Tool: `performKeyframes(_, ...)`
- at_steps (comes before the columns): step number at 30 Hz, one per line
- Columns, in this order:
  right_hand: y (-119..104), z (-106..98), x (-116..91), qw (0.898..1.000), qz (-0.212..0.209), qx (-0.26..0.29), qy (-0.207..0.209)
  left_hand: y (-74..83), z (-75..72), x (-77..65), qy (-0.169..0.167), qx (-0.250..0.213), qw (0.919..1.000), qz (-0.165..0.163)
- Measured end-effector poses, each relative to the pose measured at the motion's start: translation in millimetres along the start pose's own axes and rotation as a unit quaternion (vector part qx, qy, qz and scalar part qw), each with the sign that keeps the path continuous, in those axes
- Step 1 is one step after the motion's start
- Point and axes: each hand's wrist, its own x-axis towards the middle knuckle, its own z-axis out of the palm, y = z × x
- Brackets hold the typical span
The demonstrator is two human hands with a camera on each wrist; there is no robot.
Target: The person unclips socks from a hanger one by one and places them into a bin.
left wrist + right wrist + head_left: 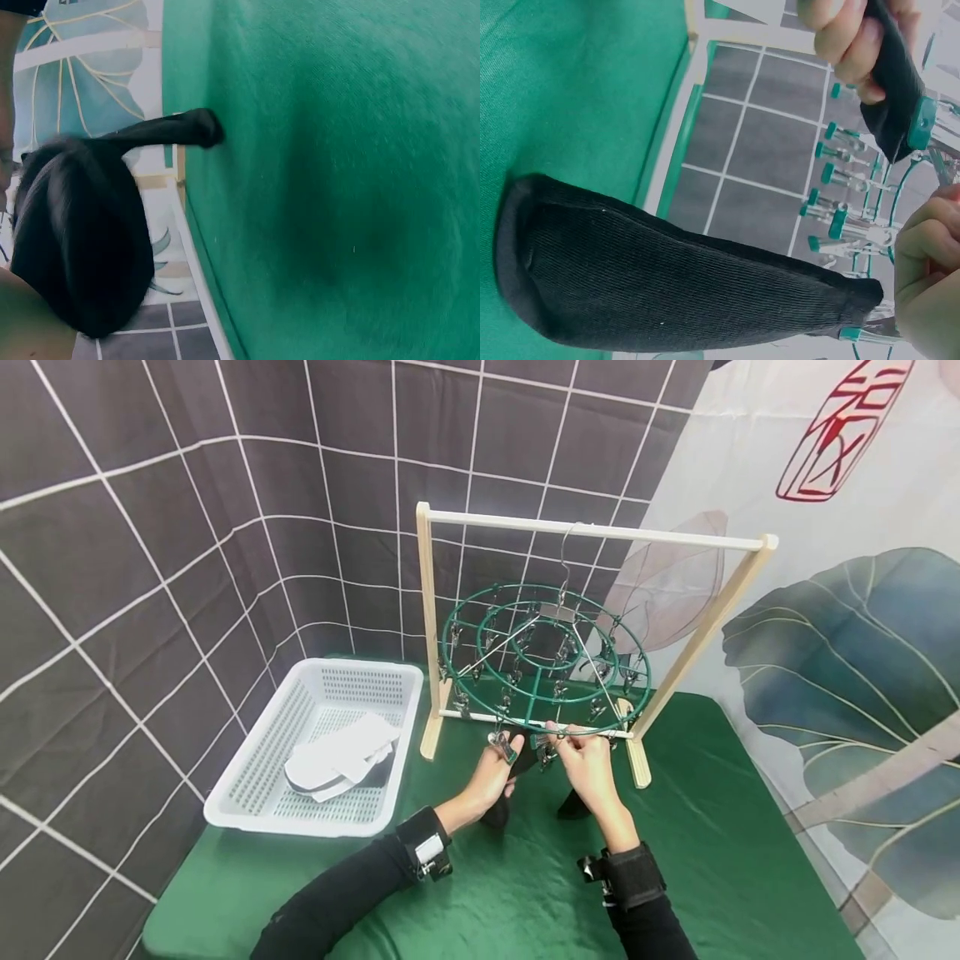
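My left hand (491, 772) grips a black sock (82, 232) beneath the front rim of a round green clip hanger (534, 695). The top of that sock reaches a green-tipped clip (922, 124). On that clip's metal end, the curled fingers of my right hand (588, 768) pinch close to the rim. A second black sock (690, 270) hangs from another clip, beside and below my right hand, its toe low over the green cloth.
The hanger hooks on the white bar of a wooden stand (429, 610). Several loose clips (844, 176) dangle from its rings. To the left, a white plastic basket (225, 797) holds white and grey fabric pieces (345, 756). Green cloth (480, 893) covers the table.
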Motion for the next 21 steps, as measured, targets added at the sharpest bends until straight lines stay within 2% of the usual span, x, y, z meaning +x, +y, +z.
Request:
performKeyframes(6, 2, 0, 2, 0.998, -0.054, 0.019, 0.004, 12.5, -10.3, -0.8, -0.015, 0.041, 0.9987, -0.027)
performKeyframes(9, 4, 1, 3, 0.996, -0.079, 0.024, 0.021, 20.8, -16.4, 1.8, -0.022, 0.086, 0.9960, -0.011)
performKeyframes(11, 5, 1, 3, 0.995, -0.092, 0.026, 0.032, 26.2, -21.2, 4.4, -0.026, 0.135, 0.9904, 0.011)
performKeyframes(14, 6, 0, 3, 0.995, -0.093, 0.024, 0.039, 33.0, -30.2, 7.5, -0.024, 0.217, 0.9746, 0.049)
performKeyframes(18, 6, -1, 2, 0.997, -0.063, 0.025, 0.027, 47.8, -47.1, 7.3, -0.033, 0.316, 0.9451, 0.075)
performKeyframes(21, 7, -3, 2, 0.999, -0.035, 0.033, 0.013, 64.5, -63.8, 5.5, -0.056, 0.370, 0.9237, 0.084)
